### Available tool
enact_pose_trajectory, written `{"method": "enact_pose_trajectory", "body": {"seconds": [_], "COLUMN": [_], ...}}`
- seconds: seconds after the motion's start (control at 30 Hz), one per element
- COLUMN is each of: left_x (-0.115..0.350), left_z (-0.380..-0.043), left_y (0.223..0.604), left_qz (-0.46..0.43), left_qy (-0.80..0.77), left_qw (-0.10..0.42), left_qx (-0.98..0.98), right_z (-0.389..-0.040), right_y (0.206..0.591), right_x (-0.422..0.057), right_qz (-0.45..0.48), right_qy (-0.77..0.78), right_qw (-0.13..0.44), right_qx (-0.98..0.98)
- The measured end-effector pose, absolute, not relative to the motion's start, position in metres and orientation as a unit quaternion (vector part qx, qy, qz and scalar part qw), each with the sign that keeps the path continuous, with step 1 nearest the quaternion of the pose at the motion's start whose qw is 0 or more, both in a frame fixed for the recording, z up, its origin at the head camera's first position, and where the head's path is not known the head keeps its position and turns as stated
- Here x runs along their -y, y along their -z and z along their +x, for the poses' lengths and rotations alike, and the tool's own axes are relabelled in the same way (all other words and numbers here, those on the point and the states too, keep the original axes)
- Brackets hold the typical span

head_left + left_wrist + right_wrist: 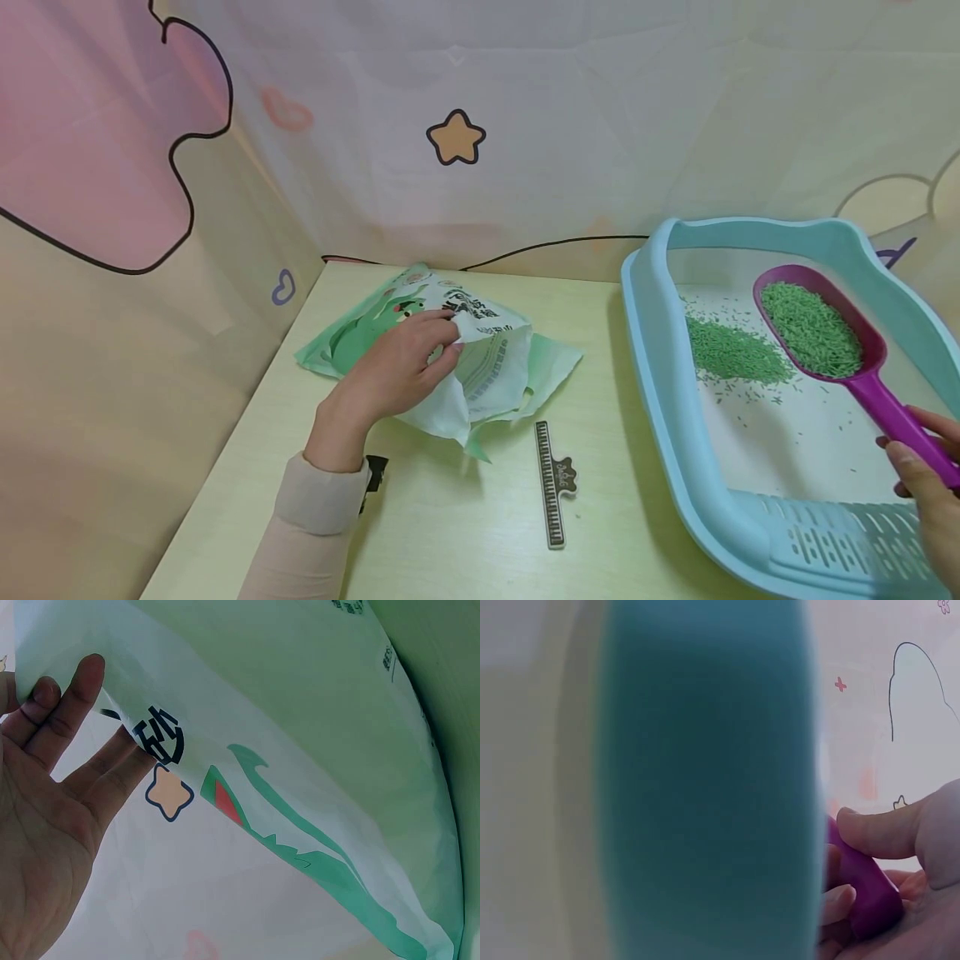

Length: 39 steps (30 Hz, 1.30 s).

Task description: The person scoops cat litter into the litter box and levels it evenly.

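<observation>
My left hand [405, 362] pinches the upper edge of the torn mouth of a green and white litter bag [367, 333], which lies on its side. In the left wrist view, the fingers [75, 694] are at the edge of the bag's film [300, 750]. At the right, my right hand [930, 492] grips the handle of a purple litter scoop [873, 367]. Green pellets [810, 329] fill the scoop, held over the pale blue litter box [645, 333]. The right wrist view has the purple handle [870, 892] between thumb and fingers; a blurred box wall [705, 787] covers much of that view.
A patch of green pellets [735, 354] lies on the box's white floor, with stray ones around it. A brown comb-like clip [553, 483] rests on the pale table [450, 533] between bag and box. Patterned cloth [525, 192] hangs behind.
</observation>
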State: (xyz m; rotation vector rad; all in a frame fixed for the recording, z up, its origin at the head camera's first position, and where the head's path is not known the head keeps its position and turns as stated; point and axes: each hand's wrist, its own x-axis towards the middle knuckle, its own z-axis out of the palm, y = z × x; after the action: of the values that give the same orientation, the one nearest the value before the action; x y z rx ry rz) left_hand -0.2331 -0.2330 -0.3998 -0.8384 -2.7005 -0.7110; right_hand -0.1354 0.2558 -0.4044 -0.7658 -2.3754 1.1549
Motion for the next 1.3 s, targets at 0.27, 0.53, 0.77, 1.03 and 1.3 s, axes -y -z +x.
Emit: {"method": "enact_pose_trajectory", "body": {"seconds": [0.27, 0.53, 0.77, 1.03, 1.3], "left_x": [0.2331, 0.233, 0.2328, 0.2326, 0.2326], "left_z": [-0.2336, -0.233, -0.2331, -0.2335, -0.2335], "left_y": [0.4004, 0.4004, 0.401, 0.4006, 0.4006], "left_qz": [-0.288, -0.286, -0.289, -0.289, -0.291], "left_qy": [0.241, 0.239, 0.24, 0.24, 0.239], "left_qw": [0.115, 0.116, 0.118, 0.119, 0.12], "left_qx": [0.92, 0.921, 0.919, 0.919, 0.919], "right_z": [-0.1351, -0.1372, -0.1383, -0.138, -0.1386], "right_y": [0.4006, 0.4003, 0.407, 0.4087, 0.4095], "right_x": [-0.2513, -0.2498, -0.2501, -0.2484, -0.2505], "right_qz": [-0.288, -0.295, -0.309, -0.301, -0.281], "right_qy": [-0.383, -0.38, -0.376, -0.354, -0.346], "right_qw": [0.191, 0.189, 0.189, 0.185, 0.197], "right_qx": [0.857, 0.856, 0.853, 0.866, 0.873]}}
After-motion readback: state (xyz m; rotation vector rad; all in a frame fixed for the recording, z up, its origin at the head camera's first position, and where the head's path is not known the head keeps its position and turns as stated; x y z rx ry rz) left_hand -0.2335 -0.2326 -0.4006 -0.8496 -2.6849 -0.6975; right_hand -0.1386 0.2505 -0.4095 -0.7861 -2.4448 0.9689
